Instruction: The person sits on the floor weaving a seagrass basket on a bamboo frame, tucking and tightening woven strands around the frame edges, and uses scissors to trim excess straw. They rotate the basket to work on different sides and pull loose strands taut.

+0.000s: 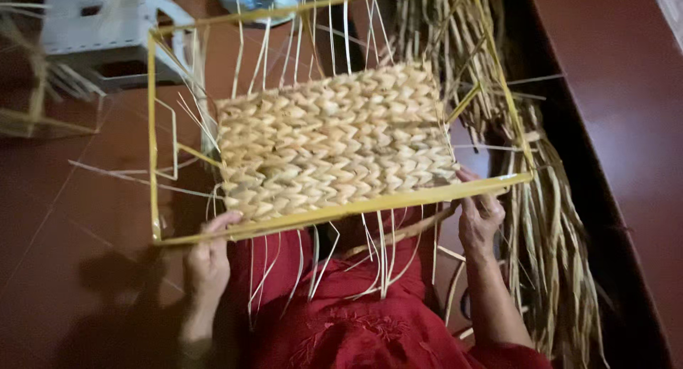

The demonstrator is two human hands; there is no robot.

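Red floor; hands (208, 259) grip woven frame (334, 141)

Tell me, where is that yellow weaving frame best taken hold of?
Likely the bare near rail of the frame, coming from below at both ends, as the left hand and right hand do. The weave fills the middle, and loose strands trail elsewhere.

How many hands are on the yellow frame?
2. The left hand grips the near bar of the yellow frame at its left end; the right hand holds the same bar at its right end.
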